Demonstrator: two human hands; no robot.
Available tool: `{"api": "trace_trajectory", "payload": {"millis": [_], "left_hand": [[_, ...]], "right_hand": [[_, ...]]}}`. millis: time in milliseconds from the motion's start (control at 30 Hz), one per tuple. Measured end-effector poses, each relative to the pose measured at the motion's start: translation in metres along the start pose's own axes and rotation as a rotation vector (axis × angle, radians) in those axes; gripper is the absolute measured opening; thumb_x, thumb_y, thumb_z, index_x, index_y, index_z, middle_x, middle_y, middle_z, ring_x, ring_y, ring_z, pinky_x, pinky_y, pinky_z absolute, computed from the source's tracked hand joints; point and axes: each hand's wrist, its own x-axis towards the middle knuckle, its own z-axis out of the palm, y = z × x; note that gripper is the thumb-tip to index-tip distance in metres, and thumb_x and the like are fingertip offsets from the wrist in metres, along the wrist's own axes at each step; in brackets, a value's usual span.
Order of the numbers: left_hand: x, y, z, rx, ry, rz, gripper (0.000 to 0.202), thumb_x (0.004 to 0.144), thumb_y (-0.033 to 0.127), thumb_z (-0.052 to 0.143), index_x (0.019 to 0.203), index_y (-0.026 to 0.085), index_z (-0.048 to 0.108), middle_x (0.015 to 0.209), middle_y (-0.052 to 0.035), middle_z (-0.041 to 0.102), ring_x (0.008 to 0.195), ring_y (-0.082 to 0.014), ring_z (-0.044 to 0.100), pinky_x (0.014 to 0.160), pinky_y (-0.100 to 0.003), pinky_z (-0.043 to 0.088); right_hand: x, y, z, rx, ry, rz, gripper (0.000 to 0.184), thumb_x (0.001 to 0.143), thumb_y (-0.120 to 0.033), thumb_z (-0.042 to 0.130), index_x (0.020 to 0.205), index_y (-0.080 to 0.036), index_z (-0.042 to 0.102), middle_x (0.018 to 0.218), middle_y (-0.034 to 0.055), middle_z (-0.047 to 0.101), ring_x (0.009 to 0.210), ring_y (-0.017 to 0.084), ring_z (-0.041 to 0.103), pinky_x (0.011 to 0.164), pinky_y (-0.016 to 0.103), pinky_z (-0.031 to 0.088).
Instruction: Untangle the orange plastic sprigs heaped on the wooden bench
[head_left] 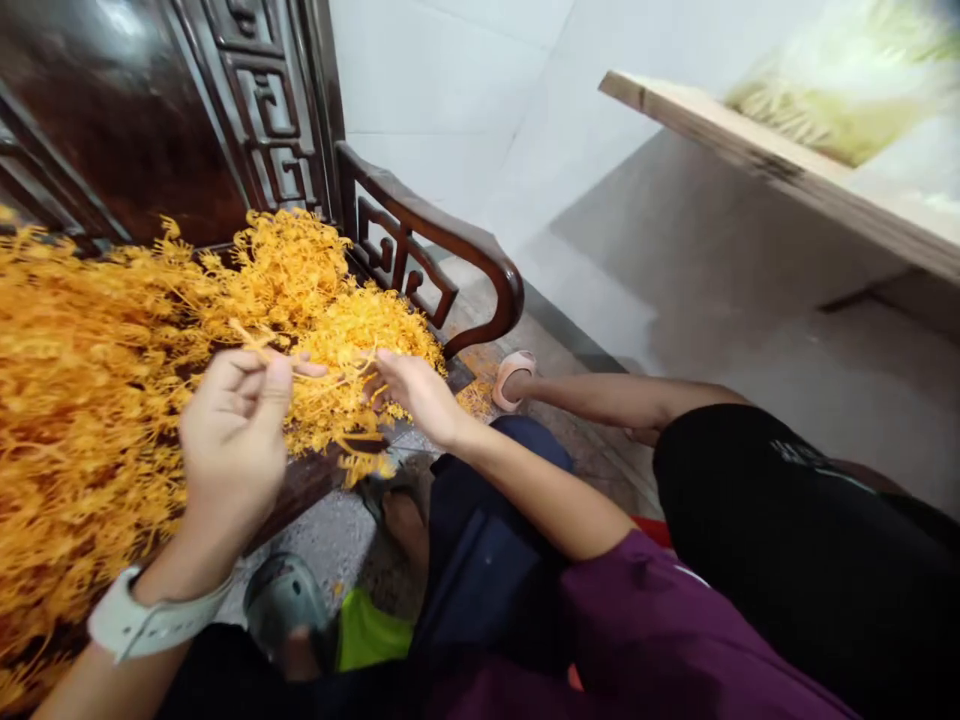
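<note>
A big heap of orange plastic sprigs (97, 400) covers the seat of a dark carved wooden bench (420, 240). My left hand (236, 440), with a pale watch on the wrist, pinches a thin orange sprig (259, 348) between thumb and fingers at the heap's near edge. My right hand (416, 390), on the arm in the purple sleeve, reaches into the heap's right end, its fingers closed on the other end of the same strand. Part of the fingertips is hidden among the sprigs.
The bench armrest (480, 270) curves down just right of the heap. A leg in black shorts (787, 520) stretches from the right to a pink slipper (514, 375) on the speckled floor. A grey slipper (285, 600) is below my hands. A wooden board (750, 150) stands at the upper right.
</note>
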Motion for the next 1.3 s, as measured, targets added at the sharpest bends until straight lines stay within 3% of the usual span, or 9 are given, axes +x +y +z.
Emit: {"api": "trace_trajectory", "payload": {"millis": [167,300,433,533,767,900,1033,1133,1300], "left_hand": [[0.004,0.021,-0.003,-0.336,0.049,-0.071,0.026,0.089,0.024,0.09,0.089,0.016,0.065,0.072,0.0021,0.063,0.065,-0.011,0.06,0.067,-0.022,0.057],[0.004,0.036,-0.013,-0.391,0.047,-0.214,0.019,0.094,0.018,0.081,0.091,0.017,0.063,0.069,0.0016,0.058,0.055,-0.0092,0.051,0.048,-0.016,0.044],[0.008,0.042,-0.028,-0.349,0.064,-0.231,0.013,0.1,0.017,0.072,0.094,0.02,0.061,0.07,0.002,0.06,0.047,-0.0078,0.04,0.046,-0.018,0.039],[0.016,0.041,-0.042,-0.338,0.16,-0.18,0.016,0.103,0.02,0.072,0.094,0.023,0.059,0.073,0.0028,0.062,0.052,-0.0101,0.046,0.052,-0.022,0.043],[0.034,0.052,-0.076,-0.55,0.346,-0.239,0.027,0.117,0.017,0.047,0.092,0.021,0.056,0.068,0.0074,0.061,0.063,-0.0066,0.054,0.07,-0.024,0.049],[0.03,0.052,-0.084,-0.55,0.269,-0.181,0.02,0.114,0.02,0.056,0.095,0.022,0.058,0.077,0.0079,0.068,0.072,-0.0052,0.065,0.075,-0.023,0.054],[0.02,0.044,-0.085,-0.414,0.114,-0.166,0.013,0.104,0.03,0.076,0.101,0.026,0.064,0.085,0.0071,0.074,0.067,-0.0068,0.069,0.065,-0.02,0.059],[0.009,0.04,-0.081,-0.341,0.01,-0.17,0.017,0.101,0.033,0.08,0.102,0.024,0.066,0.087,0.0044,0.077,0.058,-0.0087,0.071,0.055,-0.02,0.061],[-0.01,0.037,-0.068,-0.328,-0.142,-0.28,0.027,0.094,0.041,0.086,0.104,0.022,0.069,0.093,0.0027,0.077,0.054,-0.0117,0.074,0.045,-0.02,0.057]], "right_hand": [[0.006,-0.003,-0.003,-0.055,0.096,-0.146,0.039,0.092,-0.053,0.072,0.075,-0.017,0.069,0.075,0.0006,0.067,0.064,0.01,0.057,0.064,0.026,0.044],[0.006,-0.004,-0.004,-0.017,0.117,-0.147,0.035,0.084,-0.048,0.086,0.082,-0.018,0.069,0.072,-0.0027,0.066,0.06,0.008,0.055,0.061,0.025,0.043],[0.007,-0.005,-0.007,-0.017,0.138,-0.216,0.037,0.078,-0.046,0.093,0.086,-0.019,0.07,0.073,-0.0027,0.066,0.06,0.008,0.054,0.059,0.026,0.042],[0.003,-0.008,-0.009,0.005,0.083,-0.282,0.036,0.079,-0.045,0.095,0.087,-0.02,0.071,0.075,-0.0023,0.065,0.064,0.008,0.054,0.059,0.026,0.043],[-0.016,-0.006,-0.003,-0.226,-0.383,-0.351,0.014,0.096,-0.029,0.083,0.096,-0.017,0.076,0.083,0.0015,0.07,0.07,0.01,0.062,0.065,0.025,0.048],[-0.026,0.003,0.014,-0.496,-0.701,-0.388,0.013,0.102,-0.028,0.076,0.103,-0.015,0.078,0.094,0.007,0.078,0.087,0.015,0.072,0.081,0.029,0.055],[-0.029,0.002,0.019,-0.617,-0.838,-0.424,0.026,0.098,-0.033,0.081,0.117,-0.016,0.078,0.109,0.0101,0.078,0.099,0.018,0.073,0.089,0.033,0.056],[-0.027,-0.003,0.013,-0.606,-0.781,-0.448,0.029,0.092,-0.037,0.087,0.111,-0.016,0.078,0.107,0.0099,0.078,0.097,0.019,0.073,0.088,0.033,0.056],[-0.022,0.0,0.017,-0.401,-0.291,-0.453,0.027,0.105,-0.043,0.07,0.095,-0.018,0.071,0.086,0.0022,0.069,0.075,0.012,0.062,0.073,0.028,0.05]]}}
